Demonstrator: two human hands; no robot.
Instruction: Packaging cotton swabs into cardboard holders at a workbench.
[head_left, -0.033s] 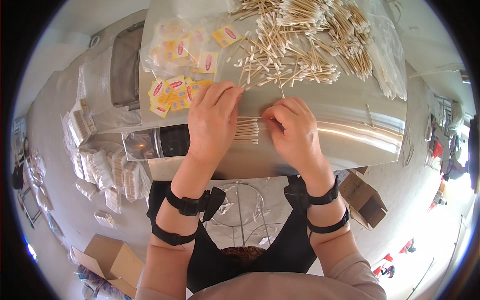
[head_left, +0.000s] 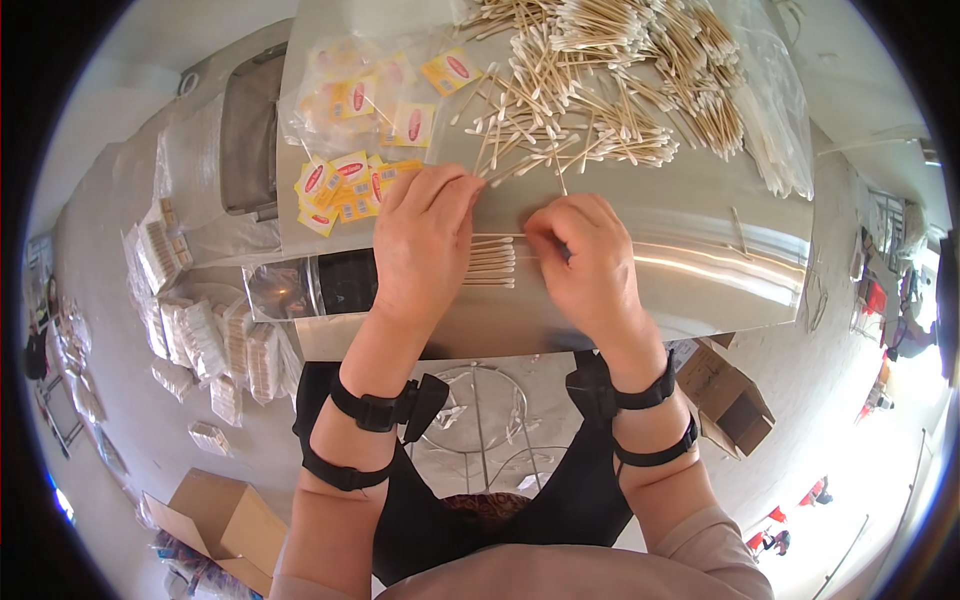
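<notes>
Side by side over the metal table (head_left: 690,205), both my hands are at work among cotton swabs. My left hand (head_left: 425,235) has its fingers drawn together, the fingertips by a few loose swabs; what they pinch is hidden. A neat row of cotton swabs (head_left: 490,265) lies beside and partly under it, white tips to the right. My right hand (head_left: 585,250) is closed, with thumb and index finger pinched at the end of a cotton swab (head_left: 495,237) that runs across toward the left hand. Another swab (head_left: 562,180) stands out just above the right knuckles.
A big heap of swabs (head_left: 600,80) covers the table's far side. Yellow and white cards (head_left: 345,185) and a clear bag of cards (head_left: 350,80) lie left. A black flat piece (head_left: 350,280) sits left of my hand. Wrapped packs (head_left: 240,350) and open cartons (head_left: 215,520) stand on the floor.
Almost nothing differs. My left hand and the row of swabs have shifted very slightly to the left.
</notes>
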